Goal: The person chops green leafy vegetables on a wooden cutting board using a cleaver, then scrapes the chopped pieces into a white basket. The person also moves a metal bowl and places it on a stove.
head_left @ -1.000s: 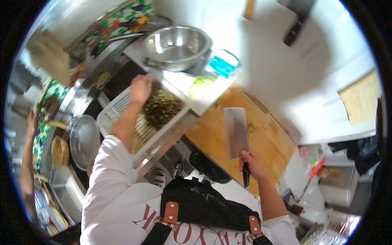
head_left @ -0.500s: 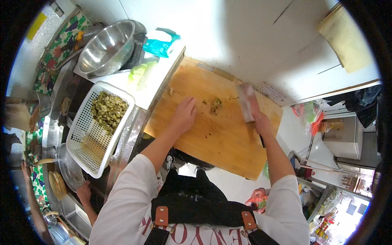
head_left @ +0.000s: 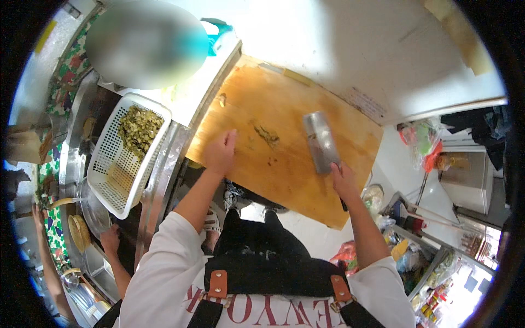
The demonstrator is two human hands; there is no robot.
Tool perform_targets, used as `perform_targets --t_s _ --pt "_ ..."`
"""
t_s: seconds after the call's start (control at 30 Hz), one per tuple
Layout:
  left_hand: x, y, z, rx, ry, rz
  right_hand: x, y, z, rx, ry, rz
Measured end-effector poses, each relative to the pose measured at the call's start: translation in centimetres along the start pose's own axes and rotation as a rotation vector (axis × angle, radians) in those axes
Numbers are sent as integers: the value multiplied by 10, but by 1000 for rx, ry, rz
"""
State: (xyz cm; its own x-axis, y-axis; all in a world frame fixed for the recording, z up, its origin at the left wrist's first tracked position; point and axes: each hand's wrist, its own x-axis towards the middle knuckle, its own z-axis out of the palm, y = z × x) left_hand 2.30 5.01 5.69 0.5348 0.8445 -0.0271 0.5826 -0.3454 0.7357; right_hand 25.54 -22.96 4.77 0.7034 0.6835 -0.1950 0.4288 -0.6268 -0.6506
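Note:
My right hand (head_left: 344, 179) is wrapped round the handle of a broad-bladed cleaver (head_left: 321, 141). Its blade is over the right part of a wooden cutting board (head_left: 262, 183), with its wide face showing and dark bits stuck to it. My left hand (head_left: 220, 154) is over the board's left edge, smeared by motion; nothing shows in it, and I cannot make out how its fingers are set. Between the hands lies a thin streak of chopped green scraps (head_left: 266, 135). A small pale scrap (head_left: 222, 100) sits near the board's far left corner.
Left of the board, a white perforated basket (head_left: 123, 188) holds chopped green vegetables (head_left: 141, 131). A knife (head_left: 284, 72) lies along the board's far edge by the wall. Another person's hand (head_left: 109, 239) is beside a metal pan (head_left: 94, 208) at the left. Bagged goods (head_left: 415, 262) fill a shelf at lower right.
The cleaver has turned, so its flat face now shows more. My left hand has lifted and drawn left. The small pile of scraps is now a longer streak. The view has shifted slightly.

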Motion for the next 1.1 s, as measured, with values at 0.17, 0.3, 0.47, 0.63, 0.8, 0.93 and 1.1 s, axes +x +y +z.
perform_targets --t_s 0.17,0.3,0.47,0.63,0.8,0.93,1.1 --pt "-29 -22 9 41 364 216 -116 34 -18 413 53 407" --pt "-97 -57 27 -211 575 -153 -214 51 14 525 152 580" --pt "-187 -178 112 -536 208 -1012 -206 -11 51 523 221 646" --pt "-193 -227 180 -744 -203 -1306 -156 -51 95 646 219 568" --pt "-188 -254 239 -853 -65 -1543 -103 -104 126 719 146 445" --pt "-192 -275 254 -1102 19 -1575 -66 -117 141 686 17 340" --pt "-206 -281 210 -1354 45 -1448 -28 -81 95 577 31 406"
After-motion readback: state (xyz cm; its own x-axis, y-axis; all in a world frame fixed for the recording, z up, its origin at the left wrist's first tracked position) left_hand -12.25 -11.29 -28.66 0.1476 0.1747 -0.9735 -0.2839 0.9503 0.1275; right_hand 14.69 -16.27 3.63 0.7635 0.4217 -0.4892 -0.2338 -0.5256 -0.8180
